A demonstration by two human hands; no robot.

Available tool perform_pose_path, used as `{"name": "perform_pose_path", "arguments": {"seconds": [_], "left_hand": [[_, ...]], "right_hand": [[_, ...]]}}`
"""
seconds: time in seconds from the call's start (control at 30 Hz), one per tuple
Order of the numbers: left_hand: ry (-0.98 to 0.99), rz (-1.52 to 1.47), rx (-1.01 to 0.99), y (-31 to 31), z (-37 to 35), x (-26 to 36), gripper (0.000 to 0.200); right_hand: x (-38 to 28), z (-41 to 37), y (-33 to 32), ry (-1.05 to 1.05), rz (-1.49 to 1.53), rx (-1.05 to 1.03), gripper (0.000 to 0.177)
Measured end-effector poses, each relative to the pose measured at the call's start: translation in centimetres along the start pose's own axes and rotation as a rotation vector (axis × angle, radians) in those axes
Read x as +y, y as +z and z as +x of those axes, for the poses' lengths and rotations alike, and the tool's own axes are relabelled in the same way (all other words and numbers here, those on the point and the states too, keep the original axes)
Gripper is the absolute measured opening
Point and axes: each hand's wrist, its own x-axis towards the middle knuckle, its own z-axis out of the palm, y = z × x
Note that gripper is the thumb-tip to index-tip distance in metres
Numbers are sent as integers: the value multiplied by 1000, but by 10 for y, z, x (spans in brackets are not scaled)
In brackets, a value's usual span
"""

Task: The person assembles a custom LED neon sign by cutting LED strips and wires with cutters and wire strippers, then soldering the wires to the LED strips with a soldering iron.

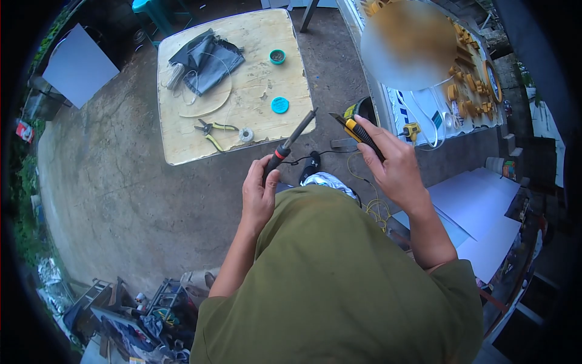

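My left hand is closed around the dark handle of a soldering iron, whose metal tip points up and to the right. In my right hand is a yellow and black utility knife, its blade toward the iron's tip but apart from it. Beyond them, on the pale table, lie cutting pliers with yellow-green handles and a small spool of solder. A teal tin with dark contents stands farther back, and a round teal lid lies nearer me.
A grey cloth and thin pale cord lie on the table. To the right, another table holds yellow pieces, a white cable and a yellow plug. A yellow cord trails on the floor by white sheets. Clutter sits at lower left.
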Motion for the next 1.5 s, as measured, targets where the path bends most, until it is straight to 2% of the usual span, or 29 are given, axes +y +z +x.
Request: {"name": "perform_pose_path", "arguments": {"seconds": [0.47,0.67,1.23,1.33,1.5], "left_hand": [[95,187,70,-5,4,19,26],[65,140,82,-5,4,20,24],[151,180,143,-1,7,21,29],[161,185,156,0,6,19,29],[164,198,163,0,5,20,30]], "right_hand": [[-2,5,7,0,-17,-10,51],[2,9,6,10,-55,2,51],[-1,7,6,-17,-34,10,52],[7,9,6,4,-61,71,52],[-1,5,3,8,-29,10,51]]}}
